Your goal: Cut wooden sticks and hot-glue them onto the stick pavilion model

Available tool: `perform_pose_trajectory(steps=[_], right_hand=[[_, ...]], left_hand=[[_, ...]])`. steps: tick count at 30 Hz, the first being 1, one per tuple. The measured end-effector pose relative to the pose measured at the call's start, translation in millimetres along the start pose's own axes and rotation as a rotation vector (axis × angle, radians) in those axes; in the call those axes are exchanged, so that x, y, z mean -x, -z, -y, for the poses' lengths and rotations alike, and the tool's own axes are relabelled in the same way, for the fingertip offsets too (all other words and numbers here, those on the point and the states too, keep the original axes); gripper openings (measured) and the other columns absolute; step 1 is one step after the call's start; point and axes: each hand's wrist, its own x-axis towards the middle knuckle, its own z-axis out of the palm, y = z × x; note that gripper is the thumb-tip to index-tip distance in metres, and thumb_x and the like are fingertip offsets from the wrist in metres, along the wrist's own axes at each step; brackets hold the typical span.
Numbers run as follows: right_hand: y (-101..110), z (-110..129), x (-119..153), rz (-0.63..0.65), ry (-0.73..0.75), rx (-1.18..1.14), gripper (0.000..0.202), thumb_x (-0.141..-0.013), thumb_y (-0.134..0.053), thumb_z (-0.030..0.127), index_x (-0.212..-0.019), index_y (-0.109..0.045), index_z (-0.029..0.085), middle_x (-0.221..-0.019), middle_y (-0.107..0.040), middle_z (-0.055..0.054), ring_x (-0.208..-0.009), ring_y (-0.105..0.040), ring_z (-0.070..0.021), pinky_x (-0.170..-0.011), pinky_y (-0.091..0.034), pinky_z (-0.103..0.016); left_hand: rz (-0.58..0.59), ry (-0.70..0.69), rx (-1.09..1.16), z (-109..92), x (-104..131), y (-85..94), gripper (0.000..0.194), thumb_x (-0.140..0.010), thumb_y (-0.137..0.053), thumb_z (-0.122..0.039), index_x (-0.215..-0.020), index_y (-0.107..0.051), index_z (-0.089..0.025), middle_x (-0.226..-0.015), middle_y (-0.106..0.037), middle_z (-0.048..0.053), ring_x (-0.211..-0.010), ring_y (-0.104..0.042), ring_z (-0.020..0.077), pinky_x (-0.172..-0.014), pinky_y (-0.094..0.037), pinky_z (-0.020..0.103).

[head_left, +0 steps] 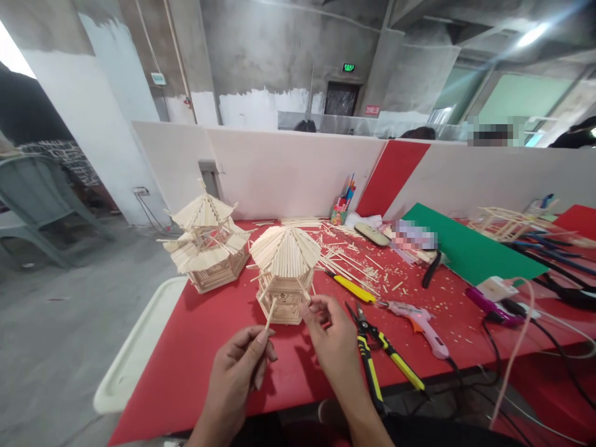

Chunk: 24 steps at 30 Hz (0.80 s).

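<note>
My left hand (244, 360) pinches a short wooden stick (270, 313) that points up toward the front of a small stick-built pavilion (285, 254). The pavilion stands upright on the red table and has a pointed roof of many thin sticks. At its right front side, my right hand (326, 323) has its thumb and fingers closed against the lower frame; whether a small piece is between the fingertips is hidden. To the left stands a second wooden pavilion (205, 245) with a two-tier roof.
On the red table (186, 366), a yellow cutter (354, 288), yellow-black pruning shears (367, 338) and a pink glue gun (421, 323) lie right of my hands. Loose sticks (342, 264), a pen cup (339, 212) and a green board (470, 248) are farther back.
</note>
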Motion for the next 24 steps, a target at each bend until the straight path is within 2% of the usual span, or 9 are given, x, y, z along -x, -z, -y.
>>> perform_pose_trajectory(steps=[3,7,12,13,15,17,18,21,24], right_hand=[[-5,2,-5,-0.037,-0.013,-0.006,0.032,-0.082,-0.053,0.052,-0.083,-0.06,0.02,-0.075,-0.065,-0.002,-0.065,-0.059,-0.0147,-0.06,-0.045,-0.025],[-7,5,-5,-0.055,0.014,-0.005,0.031,-0.084,-0.051,0.049,-0.084,-0.061,0.02,-0.074,-0.066,-0.003,-0.067,-0.06,-0.0155,-0.061,-0.045,-0.025],[-3,10,1,0.098,0.167,-0.012,0.029,-0.089,-0.047,0.042,-0.083,-0.066,0.02,-0.078,-0.067,-0.003,-0.071,-0.059,-0.0144,-0.064,-0.043,-0.024],[-1,11,1,0.074,0.181,-0.005,0.03,-0.09,-0.046,0.04,-0.081,-0.066,0.02,-0.076,-0.066,-0.003,-0.069,-0.058,-0.014,-0.064,-0.043,-0.024],[2,8,-1,-0.07,0.168,0.03,0.031,-0.09,-0.044,0.04,-0.08,-0.065,0.019,-0.075,-0.064,-0.004,-0.067,-0.056,-0.0139,-0.064,-0.043,-0.024],[5,2,-6,-0.223,0.122,0.084,0.03,-0.089,-0.044,0.04,-0.091,-0.064,0.018,-0.086,-0.064,-0.007,-0.071,-0.055,-0.015,-0.066,-0.044,-0.026],[5,-2,-8,-0.25,0.107,0.106,0.032,-0.088,-0.044,0.04,-0.098,-0.063,0.017,-0.093,-0.063,-0.009,-0.076,-0.056,-0.0162,-0.069,-0.045,-0.028],[4,-11,-11,-0.168,0.089,0.103,0.036,-0.088,-0.041,0.037,-0.11,-0.061,0.017,-0.105,-0.063,-0.011,-0.089,-0.057,-0.0193,-0.078,-0.046,-0.032],[4,-9,-5,-0.08,0.107,0.027,0.032,-0.088,-0.04,0.033,-0.105,-0.063,0.019,-0.1,-0.065,-0.009,-0.091,-0.059,-0.019,-0.076,-0.047,-0.031]], left_hand=[[-0.011,-0.019,0.004,-4,0,6.3,0.03,-0.072,-0.068,-0.044,-0.074,-0.066,-0.014,-0.057,-0.062,0.0,-0.035,-0.034,0.0015,-0.037,-0.025,0.016],[-0.018,-0.004,0.01,-1,-1,10.1,0.033,-0.069,-0.07,-0.046,-0.075,-0.066,-0.014,-0.056,-0.062,0.0,-0.035,-0.035,0.0024,-0.035,-0.023,0.016],[0.02,0.008,0.021,3,3,5.9,0.033,-0.07,-0.069,-0.046,-0.075,-0.066,-0.014,-0.055,-0.061,0.0,-0.034,-0.035,0.0022,-0.035,-0.023,0.016],[0.026,0.007,0.02,3,4,4.6,0.033,-0.07,-0.069,-0.046,-0.074,-0.066,-0.014,-0.055,-0.061,0.0,-0.034,-0.035,0.0021,-0.036,-0.023,0.016],[0.034,0.006,0.013,2,6,2.0,0.033,-0.07,-0.07,-0.047,-0.074,-0.067,-0.014,-0.055,-0.061,0.0,-0.034,-0.035,0.002,-0.036,-0.024,0.016],[0.042,0.007,0.005,2,7,-0.5,0.034,-0.069,-0.07,-0.047,-0.074,-0.067,-0.013,-0.055,-0.061,0.0,-0.034,-0.035,0.0021,-0.036,-0.023,0.017],[0.047,0.008,0.001,2,8,-1.8,0.035,-0.069,-0.069,-0.048,-0.074,-0.067,-0.013,-0.055,-0.061,0.0,-0.034,-0.035,0.0021,-0.036,-0.023,0.017],[0.071,0.021,-0.014,4,10,-6.2,0.035,-0.07,-0.068,-0.048,-0.075,-0.066,-0.013,-0.055,-0.062,0.001,-0.034,-0.035,0.0022,-0.037,-0.022,0.017],[0.095,0.035,-0.029,5,11,-11.0,0.034,-0.071,-0.068,-0.048,-0.074,-0.066,-0.014,-0.055,-0.062,0.001,-0.034,-0.035,0.0023,-0.037,-0.022,0.017]])
